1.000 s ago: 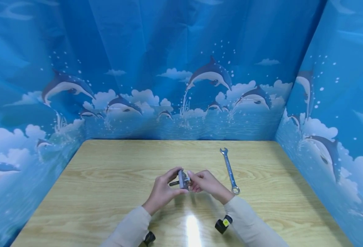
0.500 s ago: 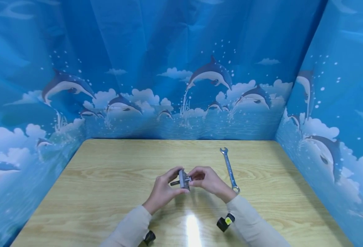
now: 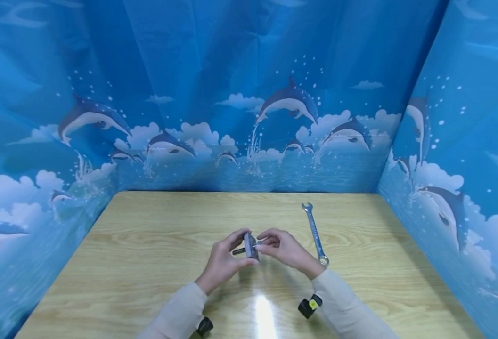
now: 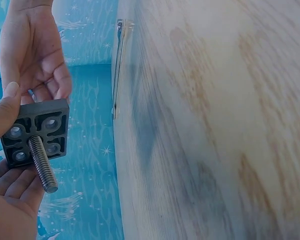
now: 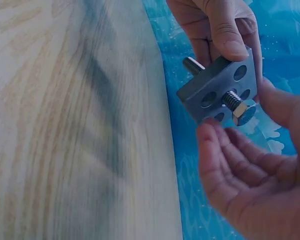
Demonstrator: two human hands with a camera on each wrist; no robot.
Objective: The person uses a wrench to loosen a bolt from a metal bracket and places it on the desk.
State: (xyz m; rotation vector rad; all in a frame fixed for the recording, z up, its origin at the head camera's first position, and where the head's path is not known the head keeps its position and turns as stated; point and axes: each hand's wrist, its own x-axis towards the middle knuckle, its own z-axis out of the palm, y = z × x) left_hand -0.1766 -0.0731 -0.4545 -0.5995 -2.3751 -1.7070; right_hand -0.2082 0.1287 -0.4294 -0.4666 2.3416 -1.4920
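My left hand (image 3: 224, 261) grips a square grey plate (image 5: 217, 82) by its edges, thumb on one edge and fingers on the opposite one. The plate is tilted up on edge above the table. A threaded bolt (image 4: 42, 165) passes through its middle, its long threaded end pointing left. On the other side, the bolt's hex head (image 5: 245, 114) stands off the plate with bare thread between. My right hand (image 3: 289, 249) is around this head, fingers loosely bent and thumb apart from them in the right wrist view. Recesses and corner holes show on the plate.
A combination wrench (image 3: 314, 233) lies on the wooden table (image 3: 159, 226), right of the hands, its ring end close to the right wrist. Blue dolphin-printed curtains (image 3: 215, 70) stand behind the table and along both sides.
My right hand's fingers have lifted and shifted round the bolt head, from low and tucked to higher and looser. The left hand and the plate stay nearly in place.
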